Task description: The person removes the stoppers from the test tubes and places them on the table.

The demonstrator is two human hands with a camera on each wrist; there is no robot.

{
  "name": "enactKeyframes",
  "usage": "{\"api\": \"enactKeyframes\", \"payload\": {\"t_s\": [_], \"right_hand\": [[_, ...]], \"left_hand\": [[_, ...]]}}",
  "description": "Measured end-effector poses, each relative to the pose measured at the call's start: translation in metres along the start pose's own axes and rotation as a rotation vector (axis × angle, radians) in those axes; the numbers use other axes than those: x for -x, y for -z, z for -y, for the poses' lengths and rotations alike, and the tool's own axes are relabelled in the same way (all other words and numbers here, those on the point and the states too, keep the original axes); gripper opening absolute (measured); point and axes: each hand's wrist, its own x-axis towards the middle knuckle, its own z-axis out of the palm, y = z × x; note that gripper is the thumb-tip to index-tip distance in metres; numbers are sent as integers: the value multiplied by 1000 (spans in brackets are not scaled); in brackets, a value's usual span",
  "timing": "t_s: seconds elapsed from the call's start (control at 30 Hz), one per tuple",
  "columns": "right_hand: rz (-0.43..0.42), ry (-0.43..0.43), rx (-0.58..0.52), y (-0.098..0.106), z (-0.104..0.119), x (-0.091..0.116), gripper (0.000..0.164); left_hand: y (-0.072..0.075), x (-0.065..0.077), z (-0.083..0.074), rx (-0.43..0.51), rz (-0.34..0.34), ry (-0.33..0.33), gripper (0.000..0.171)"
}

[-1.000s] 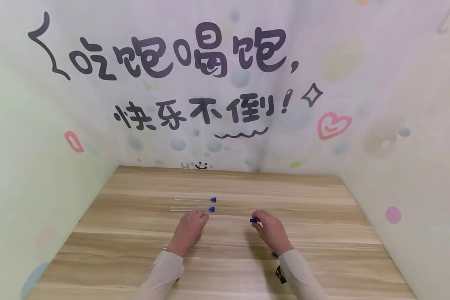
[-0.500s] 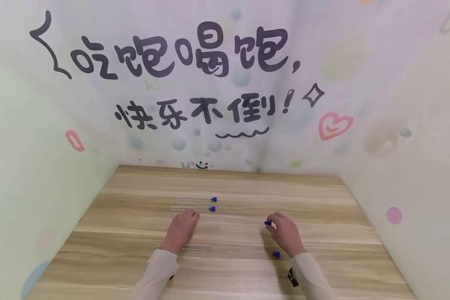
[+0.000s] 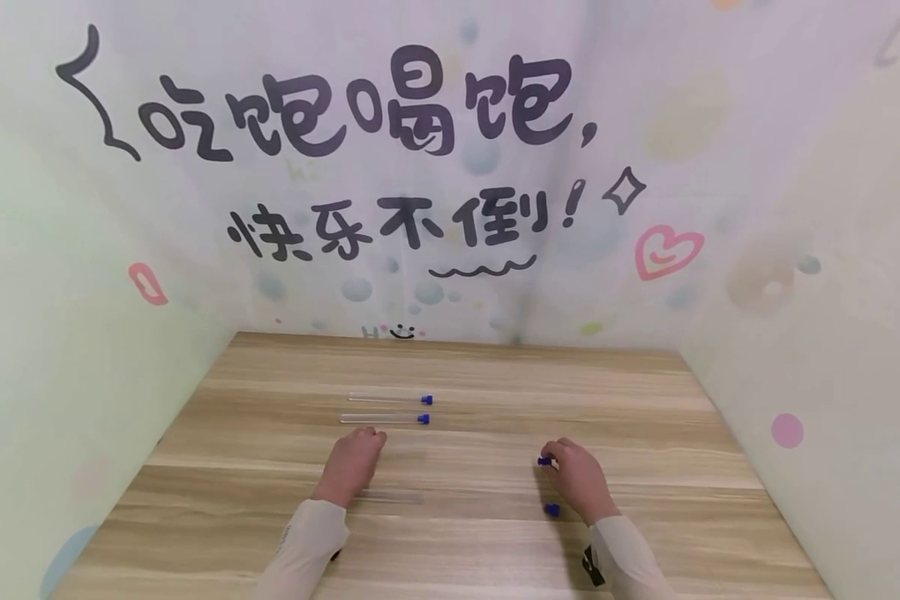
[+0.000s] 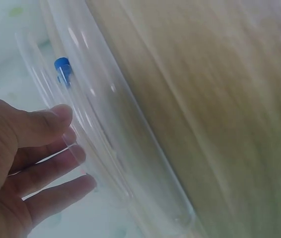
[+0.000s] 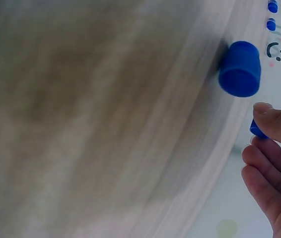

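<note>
My left hand (image 3: 348,467) is over the left middle of the table. In the left wrist view its thumb and fingers pinch a clear test tube (image 4: 46,82), which barely shows in the head view. Another clear tube (image 3: 393,497) lies on the table to the right of the left wrist. My right hand (image 3: 581,483) pinches a small blue cap (image 5: 256,130) between thumb and fingertips. A second blue cap (image 3: 552,509) stands on the table just in front of that hand, large in the right wrist view.
Two clear tubes with blue caps, a farther one (image 3: 382,397) and a nearer one (image 3: 378,419), lie side by side beyond the left hand. The wooden table (image 3: 480,375) meets a printed backdrop (image 3: 450,292) at its back and sides.
My right hand has moved right and toward the body with the blue cap, uncovering the cap on the table. My left hand has drawn back leftward, away from the capped tubes.
</note>
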Motion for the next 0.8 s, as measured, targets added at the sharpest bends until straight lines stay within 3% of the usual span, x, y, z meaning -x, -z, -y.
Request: {"api": "enactKeyframes", "payload": {"t_s": [0.23,0.8], "right_hand": [[52,-30,6,-1,-1,3,15],[79,-13,21,-3,-4,4,16]], "left_hand": [[-5,1,4,6,12,2,18],[-7,3,7,37,46,19,22]]}}
